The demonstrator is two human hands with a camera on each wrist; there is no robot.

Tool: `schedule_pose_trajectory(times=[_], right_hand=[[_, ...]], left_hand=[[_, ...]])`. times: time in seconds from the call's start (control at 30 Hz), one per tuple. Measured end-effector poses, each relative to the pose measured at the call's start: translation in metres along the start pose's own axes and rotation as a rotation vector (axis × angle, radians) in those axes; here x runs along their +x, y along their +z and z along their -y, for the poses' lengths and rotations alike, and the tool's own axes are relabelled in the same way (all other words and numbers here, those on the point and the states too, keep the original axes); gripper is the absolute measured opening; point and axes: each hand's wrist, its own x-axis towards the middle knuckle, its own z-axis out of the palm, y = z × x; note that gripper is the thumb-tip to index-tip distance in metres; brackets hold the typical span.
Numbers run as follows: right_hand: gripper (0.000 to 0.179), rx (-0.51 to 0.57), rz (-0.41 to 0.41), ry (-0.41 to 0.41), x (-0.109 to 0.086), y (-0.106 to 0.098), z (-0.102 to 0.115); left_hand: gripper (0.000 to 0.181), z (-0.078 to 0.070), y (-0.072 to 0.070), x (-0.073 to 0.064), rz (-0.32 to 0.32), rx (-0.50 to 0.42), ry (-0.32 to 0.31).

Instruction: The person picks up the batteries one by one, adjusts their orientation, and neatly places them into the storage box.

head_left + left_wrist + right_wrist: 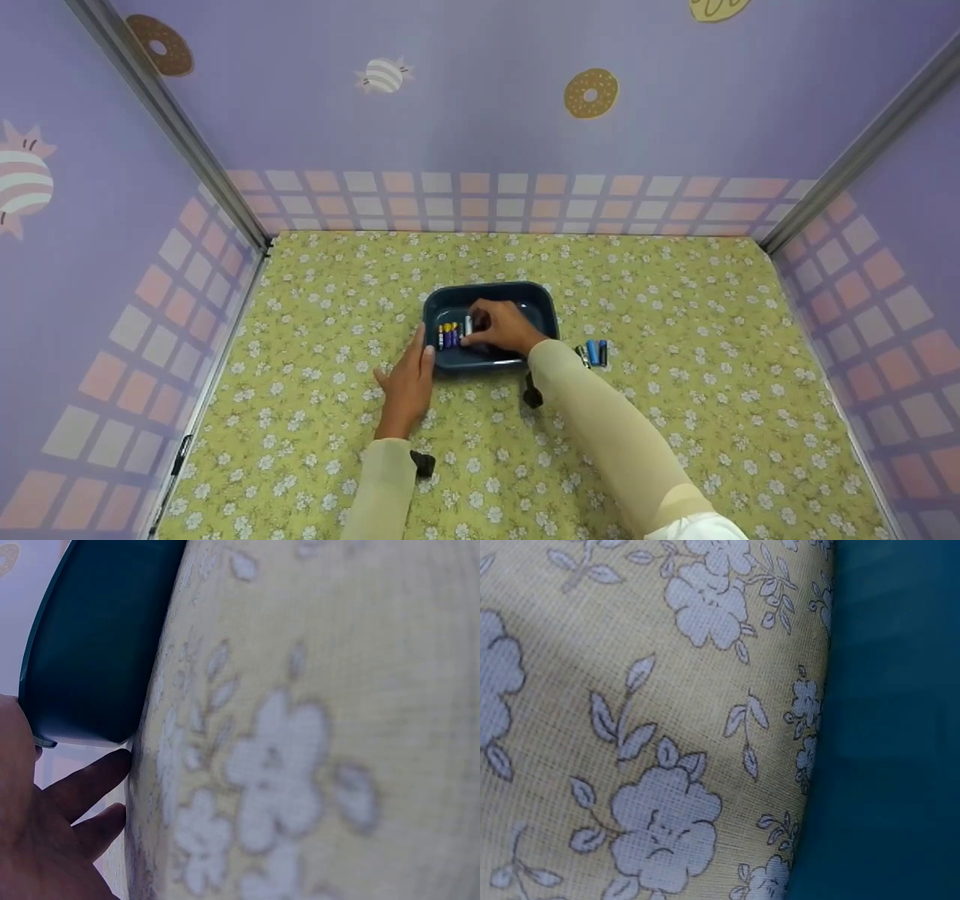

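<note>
A dark teal tray (491,289) lies on the flowered cloth. Inside its left half stands a short row of batteries (450,335), some purple with yellow ends. My right hand (506,328) reaches in over the tray's front right side and pinches a white-silver battery (469,325) at the right end of this row. Along the tray's left wall lies my left hand (410,377), fingers extended. In the left wrist view, fingers of the left hand (56,832) sit right at the corner of the tray (105,637). The right wrist view shows only cloth and the tray's wall (892,735).
Right of the tray, close to my right sleeve, lie several more batteries (592,352), blue, black and patterned. The flowered cloth (330,300) covers the table. Purple walls (480,135) with a checked band enclose it at the back and sides.
</note>
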Motion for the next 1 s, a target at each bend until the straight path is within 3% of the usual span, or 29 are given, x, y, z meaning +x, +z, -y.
schedule_pose_trajectory(times=[0.4, 1.0], right_hand=[[0.053, -0.020, 0.034, 0.048, 0.0006, 0.0014, 0.0018], [0.055, -0.088, 0.048, 0.027, 0.0016, 0.0067, -0.0025]], left_hand=[[0.063, -0.0007, 0.0002, -0.0001, 0.000, -0.003, 0.015], [0.065, -0.0014, -0.0005, -0.0011, 0.003, 0.000, 0.022]])
